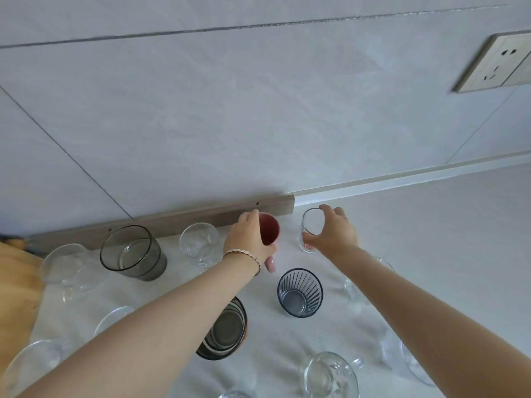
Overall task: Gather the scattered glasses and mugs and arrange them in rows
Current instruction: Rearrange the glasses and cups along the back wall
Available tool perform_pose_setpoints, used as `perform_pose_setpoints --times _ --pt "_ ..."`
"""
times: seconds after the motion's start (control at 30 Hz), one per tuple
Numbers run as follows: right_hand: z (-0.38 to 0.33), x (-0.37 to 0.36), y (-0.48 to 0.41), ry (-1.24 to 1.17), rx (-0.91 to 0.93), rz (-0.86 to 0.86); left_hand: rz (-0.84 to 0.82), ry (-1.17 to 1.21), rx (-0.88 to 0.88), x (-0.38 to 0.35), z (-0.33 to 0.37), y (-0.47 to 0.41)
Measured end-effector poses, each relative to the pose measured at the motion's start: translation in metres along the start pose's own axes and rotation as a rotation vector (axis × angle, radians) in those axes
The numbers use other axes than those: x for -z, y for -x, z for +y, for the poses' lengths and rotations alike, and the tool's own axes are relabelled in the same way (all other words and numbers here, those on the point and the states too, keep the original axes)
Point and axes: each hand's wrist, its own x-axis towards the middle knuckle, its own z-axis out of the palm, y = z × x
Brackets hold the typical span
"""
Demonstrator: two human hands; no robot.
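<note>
My left hand (248, 238) grips a pink mug (270, 228) that stands on the counter near the back wall. My right hand (333, 229) holds a small clear glass (309, 225) with red print by its rim, just right of the mug. Along the back stand a clear glass (198, 242), a large smoky grey tumbler (132, 252) and a clear stemmed glass (67, 267). Nearer me are a blue ribbed glass (300, 293) and a dark striped cup (227, 331), partly under my left forearm.
More clear glasses stand at the front: a glass mug (330, 374), ones at the left edge (31, 360) and the right (402, 357). A wooden board (14, 282) lies at the left. A grey strip (186, 218) runs along the wall; a socket (500, 63) is mounted upper right.
</note>
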Motion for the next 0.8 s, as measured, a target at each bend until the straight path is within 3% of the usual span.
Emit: perform_pose_setpoints --times 0.3,0.43,0.53,0.67,0.8 --pt "-0.009 0.005 0.016 0.139 -0.004 -0.035 0.018 0.06 -0.002 0.015 -0.002 0.019" --pt "-0.038 0.01 0.054 0.18 0.173 0.027 0.175 0.187 -0.06 0.044 -0.02 0.066" --pt "-0.072 0.004 0.096 0.12 0.328 -0.086 0.265 0.177 -0.081 0.06 -0.063 0.115" --pt "-0.122 -0.016 0.148 -0.006 0.444 -0.293 0.404 0.137 0.019 0.077 -0.149 0.163" --pt "-0.172 -0.058 0.174 0.056 0.519 -0.405 0.278 0.043 0.314 0.088 -0.234 0.186"
